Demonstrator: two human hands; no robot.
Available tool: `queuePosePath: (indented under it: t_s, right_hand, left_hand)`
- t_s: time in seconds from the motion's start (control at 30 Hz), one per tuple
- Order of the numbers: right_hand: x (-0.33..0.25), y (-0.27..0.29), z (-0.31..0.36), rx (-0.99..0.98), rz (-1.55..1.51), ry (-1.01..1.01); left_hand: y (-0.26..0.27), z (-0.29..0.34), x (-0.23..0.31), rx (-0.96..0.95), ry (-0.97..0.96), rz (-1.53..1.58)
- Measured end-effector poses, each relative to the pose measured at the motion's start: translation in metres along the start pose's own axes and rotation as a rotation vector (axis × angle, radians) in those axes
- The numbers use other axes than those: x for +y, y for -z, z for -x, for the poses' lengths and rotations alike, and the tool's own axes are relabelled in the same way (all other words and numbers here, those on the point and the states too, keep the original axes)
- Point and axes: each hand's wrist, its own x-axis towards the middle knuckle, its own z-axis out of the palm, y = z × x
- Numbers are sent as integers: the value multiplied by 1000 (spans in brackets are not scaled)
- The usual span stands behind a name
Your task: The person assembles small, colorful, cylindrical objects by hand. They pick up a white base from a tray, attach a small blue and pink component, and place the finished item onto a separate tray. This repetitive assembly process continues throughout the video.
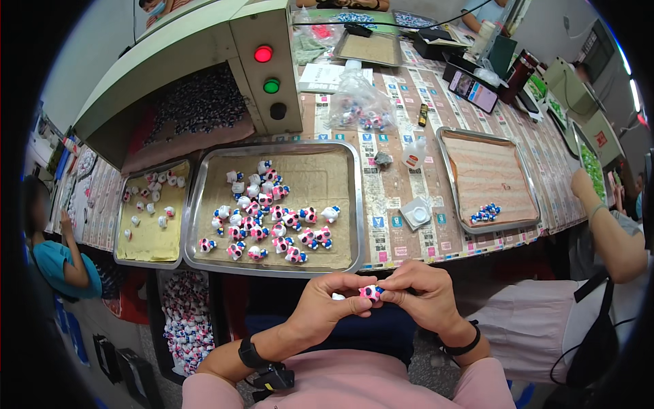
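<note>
Close in front of my body, both hands meet at a small toy figurine [370, 293] with a white and pink head and some blue beside it. My left hand [325, 303] pinches the head side between thumb and fingers. A small white piece [338, 296] also shows within that hand. From the other side, my right hand [420, 294] grips the figurine's blue end, its fingertips covering part of it. Just beyond my hands, a large metal tray [359, 225] carries many similar figurines [278, 211], loosely heaped and spread.
Left of it, a yellow-lined tray [151, 245] holds white heads. A lined tray at right [470, 184] holds blue pieces [486, 213]. A machine [266, 41] with red and green lights stands behind. A bin of figurines [187, 320] sits low left. Co-workers are on both sides.
</note>
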Motion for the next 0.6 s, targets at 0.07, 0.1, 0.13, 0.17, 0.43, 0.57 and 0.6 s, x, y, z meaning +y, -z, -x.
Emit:
queuePosePath:
  t_s: [0.07, 0.1, 0.13, 0.17, 0.43, 0.57, 0.6]
  right_hand:
    - [3, 5, -2, -48, 93, 59]
    - [4, 5, -2, -60, 86, 50]
    - [5, 5, -3, -73, 79, 41]
    - [6, 5, -3, -87, 72, 32]
    - [5, 1, -8, -145, -26, -53]
    - [5, 1, -14, -35, 116, -7]
    - [10, 2, -14, 2, 94, -21]
  left_hand:
    - [0, 0, -2, -9, 15, 30]
    - [3, 0, -3, -13, 23, 44]
    - [4, 0, -4, -16, 29, 58]
    - [4, 1, -3, -20, 29, 47]
    - [4, 13, 22, -19, -1, -75]
    - [28, 19, 41, 167, -173, -605]
    - [36, 15, 43, 221, -306, -801]
